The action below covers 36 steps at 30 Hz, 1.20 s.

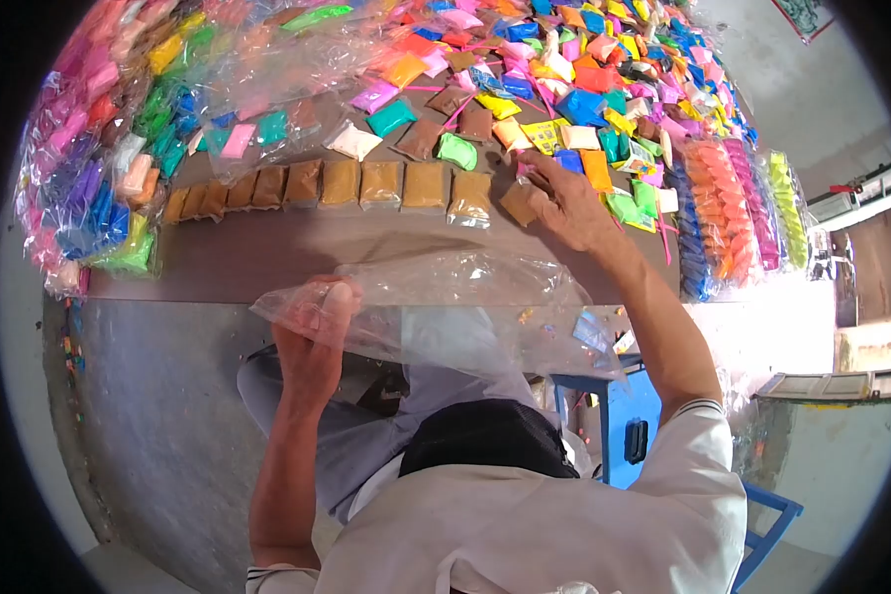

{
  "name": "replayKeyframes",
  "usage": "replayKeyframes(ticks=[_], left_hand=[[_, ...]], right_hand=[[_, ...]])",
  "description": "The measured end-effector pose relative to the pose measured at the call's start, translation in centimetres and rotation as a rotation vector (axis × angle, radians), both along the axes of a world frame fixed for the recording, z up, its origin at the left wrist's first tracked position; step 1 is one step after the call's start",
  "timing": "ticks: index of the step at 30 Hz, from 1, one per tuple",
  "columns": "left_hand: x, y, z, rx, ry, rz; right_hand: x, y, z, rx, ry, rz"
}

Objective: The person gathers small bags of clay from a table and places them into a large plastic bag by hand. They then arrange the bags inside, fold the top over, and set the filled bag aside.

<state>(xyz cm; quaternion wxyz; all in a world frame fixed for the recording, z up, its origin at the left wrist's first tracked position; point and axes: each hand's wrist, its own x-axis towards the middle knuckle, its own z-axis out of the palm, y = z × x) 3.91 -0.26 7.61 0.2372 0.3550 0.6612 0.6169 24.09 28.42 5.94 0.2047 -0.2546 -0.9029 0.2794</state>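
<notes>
My left hand (312,337) grips the edge of a large clear plastic bag (465,307) that lies open across my lap. My right hand (564,198) reaches out over the brown board (267,252) and rests on a brown clay packet (518,201) at the right end of a row of tan and brown packets (366,184). Its fingers are closed around that packet. Beyond the row lies a heap of loose coloured clay packets (525,89).
Big clear bags of mixed coloured packets (119,129) sit at the left and back. Bundles of orange, pink and green packets (733,198) lie at the right. A blue stool (624,416) stands below my right arm, on a concrete floor (158,416).
</notes>
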Motion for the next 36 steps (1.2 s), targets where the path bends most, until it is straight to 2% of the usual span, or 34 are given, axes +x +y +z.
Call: replayKeyframes(ticks=[3, 6, 9, 12, 14, 16, 18, 19, 22, 24, 25, 28, 34, 36], left_hand=[[-0.2, -0.1, -0.2, -0.026, 0.046, -0.02], [-0.1, 0.0, -0.1, -0.017, 0.027, -0.023], [0.0, 0.2, -0.1, -0.015, 0.021, -0.017], [-0.1, 0.4, -0.1, 0.077, 0.033, -0.051], [-0.1, 0.3, -0.2, 0.033, 0.04, -0.03], [0.0, 0.4, -0.3, 0.009, 0.025, -0.004], [0.1, 0.7, -0.4, 0.007, -0.01, 0.013], [0.2, 0.9, -0.5, -0.008, -0.005, 0.006], [0.0, 1.2, -1.0, -0.032, 0.037, -0.003], [-0.3, 1.3, -2.5, -0.016, 0.082, -0.001], [-0.1, 1.3, -1.6, -0.085, 0.107, -0.016], [-0.4, 1.3, -1.8, -0.056, 0.184, -0.022], [0.1, 1.1, -1.8, 0.007, -0.079, -0.011], [-0.4, 1.1, -2.2, -0.036, 0.085, -0.011]], right_hand=[[0.0, -0.4, 0.3, 0.15, -0.016, 0.054], [-0.3, -1.6, 2.0, 0.138, -0.291, -0.036], [0.3, -0.6, 1.6, -0.043, -0.258, -0.052], [2.1, -0.3, 1.7, -0.476, 0.176, -0.095], [4.9, -1.4, 5.1, -0.594, 0.358, -0.094], [7.2, -4.4, 8.6, -0.673, 0.682, -0.14], [11.1, -6.2, 11.3, -0.767, 0.684, 0.075], [11.8, -7.8, 11.9, -0.724, 0.71, 0.011], [14.1, -11.1, 12.4, -0.872, 0.698, 0.065], [13.7, -13.1, 12.0, -0.849, 0.633, -0.025], [13.3, -13.2, 11.7, -0.862, 0.594, 0.008], [12.9, -11.9, 10.8, -0.945, 0.516, 0.048], [13.7, -11.2, 8.6, -0.965, 0.553, 0.077], [13.8, -11.5, 8.5, -0.941, 0.55, 0.078]])
